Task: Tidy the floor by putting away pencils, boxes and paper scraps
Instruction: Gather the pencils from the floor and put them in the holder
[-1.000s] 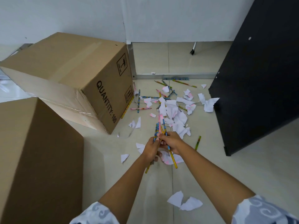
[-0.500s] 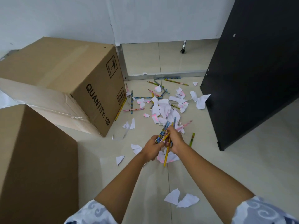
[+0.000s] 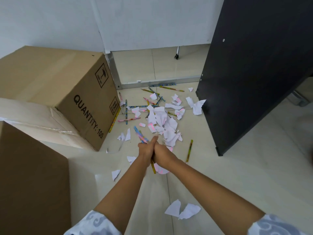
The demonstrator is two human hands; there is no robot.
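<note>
The pencil bundle [image 3: 142, 136] is blurred and mostly hidden between the pressed hands; the near box [image 3: 32, 175] is cut off at the left edge.

Soft daylight, wide-angle edge distortion

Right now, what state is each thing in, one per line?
Left hand: shut on pencil bundle.
Right hand: shut on the same bundle.
Printed box: lying tipped on its side.
Paper scraps: scattered on floor.
Loose pencils: scattered on floor.
</note>
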